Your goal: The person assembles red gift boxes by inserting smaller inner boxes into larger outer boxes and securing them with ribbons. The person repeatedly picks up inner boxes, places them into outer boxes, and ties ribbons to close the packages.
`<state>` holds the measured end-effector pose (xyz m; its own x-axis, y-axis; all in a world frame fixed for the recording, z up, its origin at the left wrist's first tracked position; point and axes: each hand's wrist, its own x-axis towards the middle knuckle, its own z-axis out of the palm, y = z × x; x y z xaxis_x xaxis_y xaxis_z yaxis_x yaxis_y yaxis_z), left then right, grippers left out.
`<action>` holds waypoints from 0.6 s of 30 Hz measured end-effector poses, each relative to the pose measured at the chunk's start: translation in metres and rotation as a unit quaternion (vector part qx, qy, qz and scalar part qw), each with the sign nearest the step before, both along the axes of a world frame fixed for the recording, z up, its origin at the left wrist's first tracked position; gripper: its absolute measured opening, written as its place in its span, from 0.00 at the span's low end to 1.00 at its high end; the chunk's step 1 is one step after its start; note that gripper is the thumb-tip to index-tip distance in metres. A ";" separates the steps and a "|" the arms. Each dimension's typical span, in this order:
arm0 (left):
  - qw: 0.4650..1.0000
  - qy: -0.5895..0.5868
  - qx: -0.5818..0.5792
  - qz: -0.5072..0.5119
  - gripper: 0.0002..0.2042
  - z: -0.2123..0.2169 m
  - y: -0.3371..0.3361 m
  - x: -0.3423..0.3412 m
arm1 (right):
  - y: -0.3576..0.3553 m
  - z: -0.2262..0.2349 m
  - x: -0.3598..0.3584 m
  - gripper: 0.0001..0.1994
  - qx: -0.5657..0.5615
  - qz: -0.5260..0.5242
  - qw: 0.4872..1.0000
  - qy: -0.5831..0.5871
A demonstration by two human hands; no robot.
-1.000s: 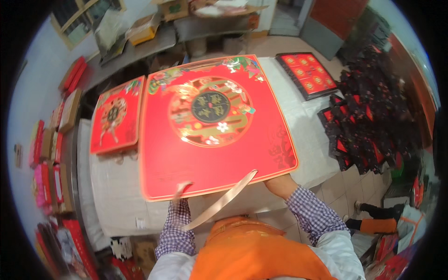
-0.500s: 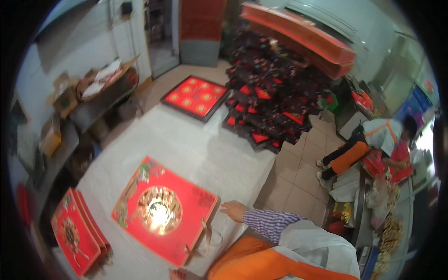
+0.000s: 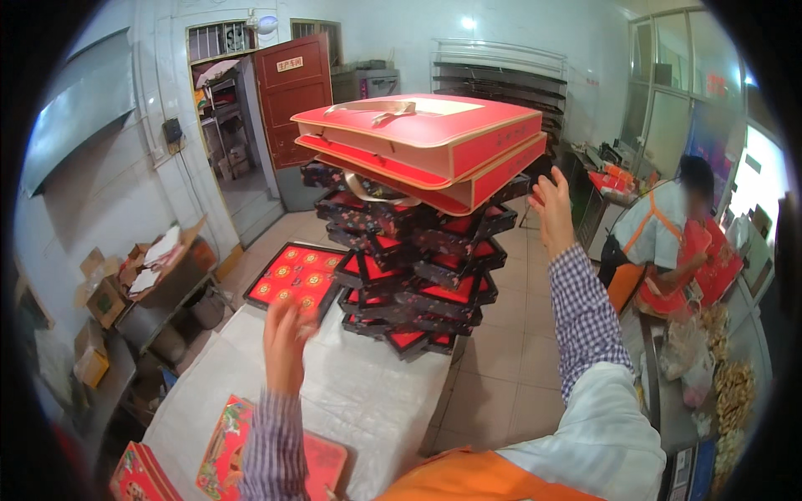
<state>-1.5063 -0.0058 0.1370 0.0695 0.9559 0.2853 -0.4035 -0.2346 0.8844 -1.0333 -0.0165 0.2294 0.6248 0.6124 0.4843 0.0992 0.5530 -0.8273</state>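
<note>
Head view: red gift boxes [image 3: 422, 138] resting on top of a tall stack of black trays [image 3: 413, 267].
Right hand [image 3: 551, 209] is raised at the boxes' right edge, fingers spread, touching or just beside it; contact cannot be told. Left hand [image 3: 286, 338], blurred, is open and empty above the white table [image 3: 368, 392], near a red tray [image 3: 296, 280].

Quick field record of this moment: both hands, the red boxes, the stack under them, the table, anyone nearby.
left hand: raised, open, blurred, holding nothing
right hand: raised at the right end of the red gift boxes; grip unclear
red gift boxes: flat, piled on top of the tall stack
stack of black and red trays: tall, uneven
table: white cover, red compartment tray at far end
co-worker: right, orange apron
</note>
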 end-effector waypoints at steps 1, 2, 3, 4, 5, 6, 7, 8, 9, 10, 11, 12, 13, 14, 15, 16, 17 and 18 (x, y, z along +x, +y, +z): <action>0.998 0.003 0.018 -0.055 0.17 0.025 0.023 0.052 | 0.000 0.011 0.022 0.37 -0.029 0.010 0.999 0.026; 0.992 -0.016 0.026 -0.123 0.18 0.045 0.051 0.079 | 0.009 0.024 0.031 0.39 -0.042 0.043 0.996 0.066; 0.992 -0.019 0.000 -0.127 0.18 0.067 0.070 0.110 | 0.017 0.033 0.040 0.40 -0.059 0.072 0.990 0.104; 0.991 -0.015 -0.025 -0.127 0.18 0.088 0.083 0.136 | 0.027 0.039 0.046 0.41 -0.066 0.063 0.991 0.093; 0.990 -0.011 -0.033 -0.137 0.17 0.100 0.097 0.151 | 0.036 0.048 0.049 0.42 -0.070 0.056 0.993 0.082; 0.988 -0.006 -0.042 -0.150 0.17 0.109 0.108 0.165 | 0.044 0.054 0.052 0.43 -0.075 0.044 0.994 0.071; 0.984 -0.007 -0.056 -0.168 0.14 0.110 0.114 0.187 | 0.049 0.058 0.065 0.43 -0.082 0.021 0.991 0.101; 0.986 -0.004 -0.053 -0.158 0.13 0.112 0.115 0.201 | 0.056 0.062 0.080 0.40 -0.078 -0.070 0.994 0.012; 0.988 -0.002 -0.051 -0.146 0.12 0.112 0.116 0.211 | 0.066 0.065 0.094 0.38 -0.074 -0.159 0.981 -0.077; 0.990 0.000 -0.050 -0.129 0.12 0.110 0.119 0.218 | 0.073 0.071 0.101 0.36 -0.072 -0.241 0.954 -0.166; 0.990 -0.020 -0.041 -0.134 0.10 0.104 0.127 0.222 | 0.078 0.078 0.108 0.32 -0.051 -0.241 0.938 -0.245; 0.986 -0.029 -0.050 -0.159 0.09 0.102 0.131 0.228 | 0.082 0.083 0.114 0.28 -0.030 -0.239 0.915 -0.324; 0.982 -0.036 -0.061 -0.175 0.08 0.098 0.135 0.230 | 0.090 0.083 0.112 0.25 -0.009 -0.226 0.889 -0.399; 0.979 -0.050 -0.073 -0.184 0.07 0.092 0.136 0.227 | 0.095 0.083 0.106 0.23 0.003 -0.216 0.864 -0.455; 0.972 -0.088 -0.054 -0.209 0.12 0.089 0.138 0.235 | 0.094 0.085 0.103 0.21 0.016 -0.204 0.836 -0.510; 0.969 -0.104 -0.016 -0.225 0.18 0.091 0.131 0.242 | 0.096 0.091 0.092 0.20 0.036 -0.182 0.804 -0.565; 0.972 -0.116 0.009 -0.204 0.22 0.095 0.127 0.246 | 0.092 0.099 0.077 0.20 0.077 -0.154 0.796 -0.580; 0.972 -0.129 0.006 -0.197 0.22 0.101 0.112 0.247 | 0.081 0.101 0.061 0.21 0.110 -0.127 0.786 -0.595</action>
